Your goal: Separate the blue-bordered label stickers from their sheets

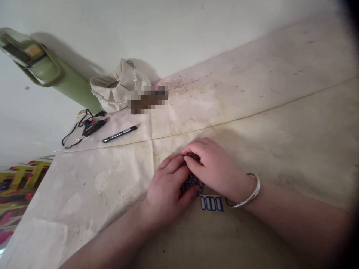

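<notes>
Between my hands lies a piece with a dark blue line pattern, mostly covered by my fingers; its exact kind cannot be made out. My left hand is curled round its left side, with the thumb along the near edge. From the right, my right hand bends over its far edge, thumb and fingers meeting the left fingertips. Just below, a small flat piece with blue-outlined panels shows close to the left thumb. Whether the two blue pieces are joined is hidden.
A creased pale cloth covers the table. Toward the back left are a black pen, a glue gun with its cord, a white pearl-trimmed bag, a green bottle and a blurred-out brown object. A wall stands behind.
</notes>
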Available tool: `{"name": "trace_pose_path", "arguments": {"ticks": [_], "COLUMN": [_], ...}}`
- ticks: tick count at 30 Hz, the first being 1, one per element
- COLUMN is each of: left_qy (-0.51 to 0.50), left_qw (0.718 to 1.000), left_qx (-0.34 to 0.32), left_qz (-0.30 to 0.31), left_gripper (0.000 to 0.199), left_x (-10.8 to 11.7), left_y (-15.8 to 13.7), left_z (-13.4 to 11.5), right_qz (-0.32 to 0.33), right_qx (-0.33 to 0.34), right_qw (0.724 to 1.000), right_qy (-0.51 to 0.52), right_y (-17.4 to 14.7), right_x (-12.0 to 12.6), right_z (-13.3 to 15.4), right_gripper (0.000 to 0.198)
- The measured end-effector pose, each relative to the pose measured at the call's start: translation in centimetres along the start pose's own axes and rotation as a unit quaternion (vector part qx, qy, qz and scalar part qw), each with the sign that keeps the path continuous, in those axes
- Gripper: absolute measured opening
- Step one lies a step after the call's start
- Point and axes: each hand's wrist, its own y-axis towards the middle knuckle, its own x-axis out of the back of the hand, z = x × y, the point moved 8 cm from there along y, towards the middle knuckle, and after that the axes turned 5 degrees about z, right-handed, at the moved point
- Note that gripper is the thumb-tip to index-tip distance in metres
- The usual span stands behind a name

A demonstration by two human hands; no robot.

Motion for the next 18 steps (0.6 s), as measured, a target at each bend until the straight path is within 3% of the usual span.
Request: {"name": "trace_pose_path", "arguments": {"ticks": [18], "left_qy": [0.0], "left_qw": [1.0], "left_qx": [0.002], "left_qz": [-0.001], "left_gripper": [0.03], "left_x": [0.06], "left_y": [0.02], "left_z": [0.0], "right_qz": [-0.001], "right_qx": [0.001], "right_qw": [1.0], "right_qy": [0.002], "right_y": [-0.06], "right_x": [0.05], "right_z": [-0.02], "right_gripper": [0.014]}}
